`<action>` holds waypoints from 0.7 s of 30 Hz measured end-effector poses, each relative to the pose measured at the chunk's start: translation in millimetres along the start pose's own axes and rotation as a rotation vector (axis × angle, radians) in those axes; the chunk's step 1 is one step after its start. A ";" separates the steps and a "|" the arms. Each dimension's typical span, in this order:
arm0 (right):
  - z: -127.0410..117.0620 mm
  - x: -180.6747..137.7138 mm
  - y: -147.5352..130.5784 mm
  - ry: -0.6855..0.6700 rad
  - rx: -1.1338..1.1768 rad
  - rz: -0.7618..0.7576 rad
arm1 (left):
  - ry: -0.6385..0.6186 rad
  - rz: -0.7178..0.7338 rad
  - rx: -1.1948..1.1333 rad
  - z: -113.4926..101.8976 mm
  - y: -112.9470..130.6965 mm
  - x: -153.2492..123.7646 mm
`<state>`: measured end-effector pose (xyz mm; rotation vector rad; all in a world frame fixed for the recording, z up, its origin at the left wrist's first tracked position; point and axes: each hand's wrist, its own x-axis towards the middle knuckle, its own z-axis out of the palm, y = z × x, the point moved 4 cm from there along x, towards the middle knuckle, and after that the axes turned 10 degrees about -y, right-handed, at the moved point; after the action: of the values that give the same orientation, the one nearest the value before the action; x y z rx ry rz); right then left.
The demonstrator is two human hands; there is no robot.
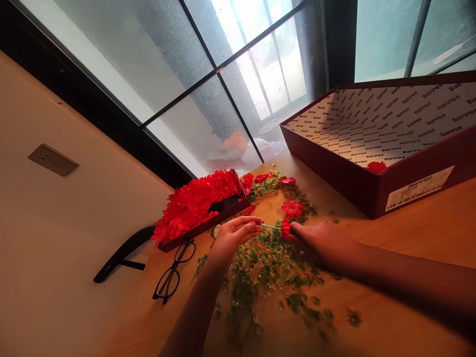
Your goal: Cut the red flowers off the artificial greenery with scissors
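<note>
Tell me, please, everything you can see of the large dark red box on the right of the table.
The shallow dark red cardboard box lies open, no lid in view, its inside white with repeating dark lettering. A cream label sits on its near wall. One red artificial flower lies inside against that wall. The box rests on the light wooden tabletop.

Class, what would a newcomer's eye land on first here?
The mass of red artificial petals heaped in a shallow box at centre-left grabs attention first. Next comes the right hand pinching a red flower on a wire stem above scattered green moss. At upper right, a large open box stands out.
</note>
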<state>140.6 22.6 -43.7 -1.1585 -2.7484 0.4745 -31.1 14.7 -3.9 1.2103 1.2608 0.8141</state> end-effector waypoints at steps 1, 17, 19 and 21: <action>-0.1 -0.1 0.1 -0.004 -0.004 0.000 | -0.001 -0.004 -0.007 -0.2 0.2 -0.1; 1.2 -2.4 0.1 0.008 -0.022 -0.019 | 0.037 0.014 0.110 3.1 -2.2 0.8; -0.4 -2.8 -1.3 0.009 -0.016 -0.034 | 0.012 0.018 0.149 9.2 -2.9 0.8; -2.4 -3.0 -2.4 0.026 -0.002 -0.051 | -0.048 0.011 0.160 16.5 -3.4 0.6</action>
<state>141.7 19.4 -40.6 -1.0838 -2.7498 0.4476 -15.4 10.9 -9.1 1.3580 1.3007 0.6985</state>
